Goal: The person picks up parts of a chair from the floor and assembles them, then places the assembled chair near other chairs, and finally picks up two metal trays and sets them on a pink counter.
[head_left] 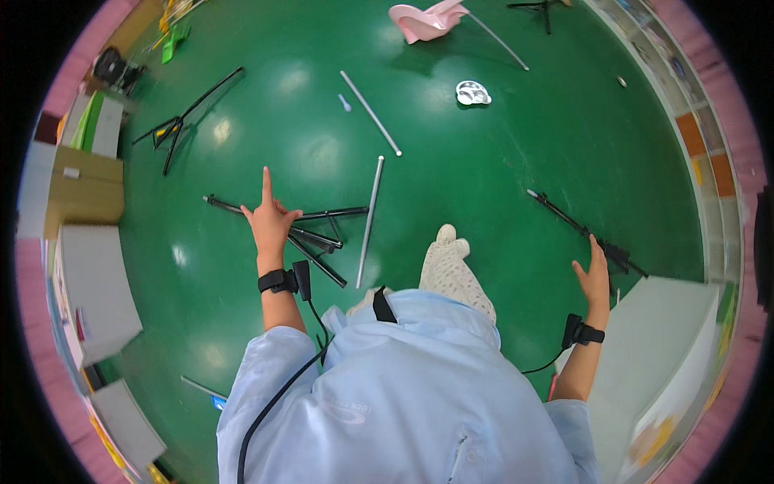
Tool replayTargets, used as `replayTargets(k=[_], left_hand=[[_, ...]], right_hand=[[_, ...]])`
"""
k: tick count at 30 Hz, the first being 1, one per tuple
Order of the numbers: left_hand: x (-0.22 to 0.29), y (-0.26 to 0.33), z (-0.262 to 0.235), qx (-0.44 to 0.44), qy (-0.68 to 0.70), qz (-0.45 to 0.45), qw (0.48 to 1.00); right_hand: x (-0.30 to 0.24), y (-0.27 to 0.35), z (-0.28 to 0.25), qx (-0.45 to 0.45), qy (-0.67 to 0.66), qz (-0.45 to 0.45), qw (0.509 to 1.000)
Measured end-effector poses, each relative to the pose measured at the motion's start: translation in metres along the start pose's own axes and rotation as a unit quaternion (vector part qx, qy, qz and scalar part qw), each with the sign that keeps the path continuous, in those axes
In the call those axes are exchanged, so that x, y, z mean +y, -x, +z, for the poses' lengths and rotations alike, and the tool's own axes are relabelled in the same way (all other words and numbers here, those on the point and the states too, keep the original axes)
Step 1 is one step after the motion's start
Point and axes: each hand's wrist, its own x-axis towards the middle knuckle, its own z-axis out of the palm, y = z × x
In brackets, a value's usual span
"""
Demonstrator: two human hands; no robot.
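Note:
I stand on a green floor, looking down over my light blue coat. My left hand [268, 218] is raised with the index finger pointing up and holds nothing; a folded black tripod [314, 234] lies on the floor beneath it. My right hand [595, 278] is spread flat with its fingers apart and holds nothing, near the end of a black stand [580, 230] lying on the floor. Both wrists wear black bands with cables. A grey metal tube [370, 211] lies next to the tripod, and my slippered foot [448, 262] steps forward.
A second grey tube [369, 111], a white divided dish [473, 93], a pink plastic seat [425, 19] and another black tripod [187, 115] lie farther off. White and cardboard boxes [85, 242] line the left; a white cabinet [669, 355] stands at the right.

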Motion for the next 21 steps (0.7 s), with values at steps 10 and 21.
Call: replayTargets(k=[10,21], left_hand=[[0.041,-0.057,0.02,0.02,0.041,-0.14,0.989],[0.089,-0.233,0.097,-0.061,0.121,-0.217,0.967]], right_hand=[[-0.063,-0.309,-0.026,-0.148,-0.019,-0.126,0.981],[-0.137,-0.55,-0.02,-0.187,-0.048,-0.112,0.975]])
